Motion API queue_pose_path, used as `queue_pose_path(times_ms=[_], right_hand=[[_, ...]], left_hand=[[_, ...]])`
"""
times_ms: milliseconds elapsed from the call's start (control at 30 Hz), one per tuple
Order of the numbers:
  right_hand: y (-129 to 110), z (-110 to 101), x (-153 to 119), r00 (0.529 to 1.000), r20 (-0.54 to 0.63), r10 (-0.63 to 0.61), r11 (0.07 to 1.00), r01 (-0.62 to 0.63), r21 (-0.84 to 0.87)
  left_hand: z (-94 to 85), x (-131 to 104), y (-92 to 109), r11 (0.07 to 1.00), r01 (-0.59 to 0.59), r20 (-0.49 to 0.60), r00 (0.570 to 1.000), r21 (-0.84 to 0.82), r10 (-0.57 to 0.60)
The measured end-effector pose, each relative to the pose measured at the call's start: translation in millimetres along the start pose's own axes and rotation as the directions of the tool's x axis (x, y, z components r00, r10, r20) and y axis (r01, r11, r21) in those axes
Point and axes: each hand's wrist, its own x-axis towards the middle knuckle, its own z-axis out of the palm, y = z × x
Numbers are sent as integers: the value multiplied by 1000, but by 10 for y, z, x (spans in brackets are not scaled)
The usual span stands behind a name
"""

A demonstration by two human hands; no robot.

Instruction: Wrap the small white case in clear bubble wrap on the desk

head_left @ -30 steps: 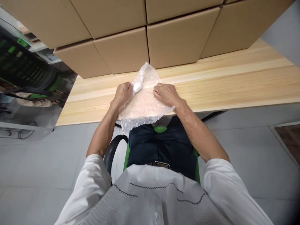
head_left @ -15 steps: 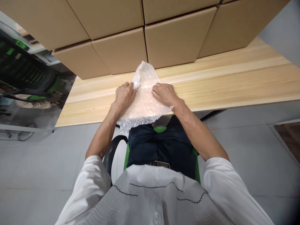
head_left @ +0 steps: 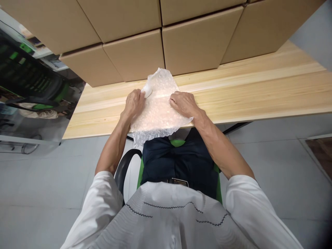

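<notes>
Seated in a white shirt (head_left: 166,214) and dark trousers (head_left: 160,155), a black armrest (head_left: 124,169) at my nine o'clock, I work a piece of bubble wrap (head_left: 162,109) straight ahead at twelve, on the near part of a wooden table (head_left: 249,90). Its crinkled near edge spills over the tabletop toward my lap; a corner pokes out at the wrap's four o'clock, by my right wrist. Handling it well, I judge, calls for an even pull from both sides, light enough to spare the bubbles, with the overhanging edge brought back onto the wood. My left hand (head_left: 134,103), at the wrap's nine o'clock, grips the edge, knuckles up, thumb beside a white bulge (head_left: 146,90) that may be folded plastic; I cannot tell. My right hand (head_left: 183,103), at three, is closed on the opposite edge, knuckles outward, its fingertips hidden. Both forearms angle inward, elbows wide of my body. Farther off, the wrap's tip rises at twelve toward stacked cardboard boxes (head_left: 199,41); whether it touches them is unclear. Away at ten o'clock, beyond the table's end, stands something black and green (head_left: 33,79), blurred.
</notes>
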Motion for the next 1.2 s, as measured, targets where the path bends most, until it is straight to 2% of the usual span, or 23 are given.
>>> queue_pose_path(times_ms=[133,233,400,533,633,800,1067,1200], right_hand=[[18,-2,-2,1000,-19,0,1000,0,27],[60,-2,2,999,-32,11,998,-9,60],[236,-28,-48,997,-72,-10,984,22,174],[437,-125,-156,995,-71,-71,942,90,323],[570,-190,-244,994,-28,-104,928,107,357],[696,-117,-418,987,-27,-157,958,159,237],[696,60,-585,983,-37,-179,984,179,-6],[622,73,-606,988,-18,-154,976,149,-159]], left_hand=[[27,66,-54,996,17,-50,999,-86,-22],[50,72,-62,972,71,-49,995,-223,-84],[32,-11,-55,823,198,102,980,-532,-170],[3,-45,-87,816,203,95,979,-541,-180],[14,1,-141,841,188,69,982,-508,-178],[73,134,-247,858,182,21,980,-481,-196],[-19,290,-330,828,278,135,961,-487,-243],[-9,419,-405,797,291,139,956,-528,-257]])
